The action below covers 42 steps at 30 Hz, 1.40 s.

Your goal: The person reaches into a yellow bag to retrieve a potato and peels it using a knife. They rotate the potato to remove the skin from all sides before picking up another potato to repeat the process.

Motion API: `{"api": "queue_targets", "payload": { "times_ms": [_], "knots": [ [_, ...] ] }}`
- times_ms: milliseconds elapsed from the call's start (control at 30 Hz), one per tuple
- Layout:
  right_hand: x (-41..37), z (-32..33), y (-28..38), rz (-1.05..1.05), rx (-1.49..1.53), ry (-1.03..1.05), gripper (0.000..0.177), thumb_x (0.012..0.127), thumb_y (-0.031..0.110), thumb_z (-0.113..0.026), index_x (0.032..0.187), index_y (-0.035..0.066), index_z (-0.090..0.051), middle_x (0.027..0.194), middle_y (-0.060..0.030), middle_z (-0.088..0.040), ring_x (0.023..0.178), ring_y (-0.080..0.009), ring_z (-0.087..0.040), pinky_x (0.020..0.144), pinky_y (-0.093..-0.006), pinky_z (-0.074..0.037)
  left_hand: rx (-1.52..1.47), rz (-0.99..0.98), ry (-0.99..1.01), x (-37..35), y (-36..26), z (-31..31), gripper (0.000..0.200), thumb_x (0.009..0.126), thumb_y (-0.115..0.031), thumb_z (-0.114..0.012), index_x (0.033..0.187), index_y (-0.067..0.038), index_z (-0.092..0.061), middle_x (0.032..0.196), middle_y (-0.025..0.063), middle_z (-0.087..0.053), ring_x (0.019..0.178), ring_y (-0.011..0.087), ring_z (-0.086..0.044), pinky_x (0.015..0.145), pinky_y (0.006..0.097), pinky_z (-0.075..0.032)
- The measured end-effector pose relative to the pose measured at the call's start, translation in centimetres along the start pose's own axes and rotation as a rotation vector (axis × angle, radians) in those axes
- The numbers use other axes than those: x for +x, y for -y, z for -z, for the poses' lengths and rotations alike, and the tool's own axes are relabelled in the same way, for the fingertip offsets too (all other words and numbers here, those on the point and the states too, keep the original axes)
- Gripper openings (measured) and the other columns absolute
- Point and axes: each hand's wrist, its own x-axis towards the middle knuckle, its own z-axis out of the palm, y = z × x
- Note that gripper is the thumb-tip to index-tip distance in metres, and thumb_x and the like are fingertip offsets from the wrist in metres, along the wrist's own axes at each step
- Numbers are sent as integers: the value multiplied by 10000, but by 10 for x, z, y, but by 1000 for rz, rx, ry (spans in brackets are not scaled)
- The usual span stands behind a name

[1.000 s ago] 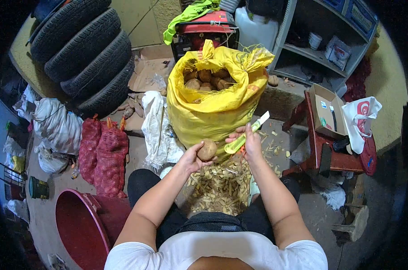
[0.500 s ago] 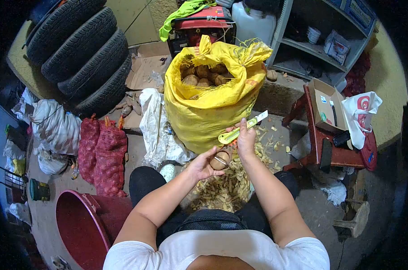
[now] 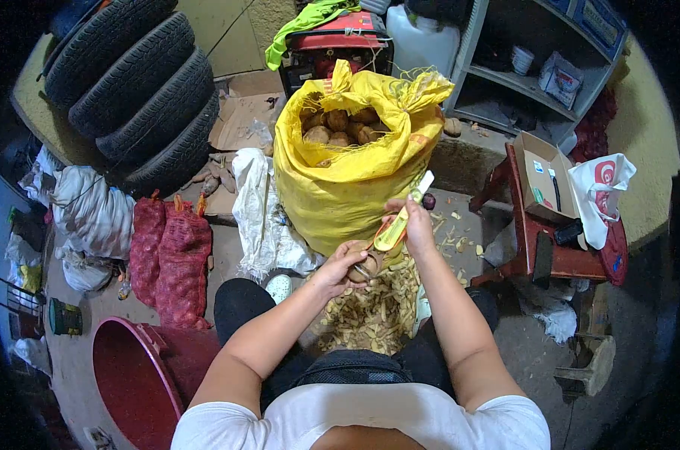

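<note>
My left hand [image 3: 340, 268] is closed around a brown unpeeled potato [image 3: 368, 264] above the pile of peelings. A thin metal strip crosses the potato near my fingertips; what it belongs to is partly hidden. My right hand [image 3: 419, 229] grips a yellow-green utility knife [image 3: 392, 231] with its pale end pointing up and away. A bit of orange shows beside the knife, too covered to name. The knife's lower end is close to the potato. Just beyond both hands stands a yellow sack [image 3: 347, 199] with its top open, holding several potatoes [image 3: 338, 120].
Potato peelings [image 3: 370, 315] cover the floor between my legs. A red tub [image 3: 141, 375] stands at left, near red mesh sacks [image 3: 182, 255] and stacked tires [image 3: 160, 90]. To the right is a red stool [image 3: 505, 262] bearing a cardboard box [image 3: 539, 176]. A shelf [image 3: 524, 82] stands behind.
The knife has turned more upright and my right hand has shifted slightly right. My left hand has tilted the potato. A dark round object now shows beyond my right hand.
</note>
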Motion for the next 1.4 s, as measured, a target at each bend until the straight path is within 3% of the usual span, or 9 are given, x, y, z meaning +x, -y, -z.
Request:
{"api": "queue_targets", "payload": {
  "times_ms": [200,233,367,600,833,900,1033,1300,1400],
  "knots": [
    [14,13,-42,127,-532,-140,423,899,398,-483,837,-8,-585,656,-63,-597,582,-154,-568,532,-273,-441,46,36,-44,-1,3,-1,554,797,-242,-644,1230,-165,-307,1038,74,-534,810,208,-596,559,390,-526],
    [-1,1,-22,164,-691,-246,451,845,387,-565,753,-55,-568,627,-159,-580,577,-244,-558,577,-378,-416,45,37,-44,-2,4,-3,554,797,-242,-644,1230,-165,-307,1038,74,-534,810,208,-596,559,390,-526],
    [-17,-10,-12,196,-909,-367,445,842,375,-553,733,-56,-543,634,-234,-559,641,-406,-551,616,-443,-414,155,-56,-168,-7,8,-14,577,784,-206,-664,1230,-112,-311,1046,103,-526,829,191,-585,603,379,-523],
    [-18,-13,-24,82,-927,-327,460,882,391,-460,888,-63,-528,805,-279,-585,806,-429,-571,710,-485,-421,497,-411,-328,-15,18,-31,633,723,-195,-724,1177,18,-338,1054,141,-524,912,181,-552,762,255,-458],
    [-20,-18,-31,46,-909,-297,435,769,348,-602,909,-55,-524,837,-241,-610,808,-383,-598,726,-429,-454,997,-749,-427,1,30,-12,641,766,-310,-682,1195,12,-331,1094,162,-497,936,190,-546,781,279,-453],
    [-16,-13,-30,27,-751,-221,303,736,221,-625,884,-32,-550,813,-178,-628,767,-297,-613,694,-374,-460,405,-329,-254,-1,22,-17,532,859,-353,-554,1223,-48,-315,1126,148,-488,936,217,-557,770,307,-476],
    [-13,-13,-6,243,-574,-344,262,761,191,-606,863,-40,-537,763,-210,-613,722,-339,-604,690,-395,-459,-13,-29,-209,-7,11,-23,358,945,-377,-323,1225,-158,-362,1155,74,-510,941,263,-583,748,447,-514],
    [-36,-28,9,386,-863,-336,270,784,232,-585,859,-12,-498,712,-214,-597,690,-381,-592,619,-435,-453,-231,92,-117,5,20,-11,415,937,-420,-320,1199,-114,-417,1145,104,-547,987,252,-582,765,454,-505],
    [-47,-32,17,412,-978,-304,269,791,248,-568,844,-4,-488,663,-205,-590,647,-377,-590,600,-443,-452,-171,62,-49,0,15,-18,352,930,-412,-357,1129,-128,-419,1006,82,-576,807,208,-616,654,433,-539]
  ]
}}
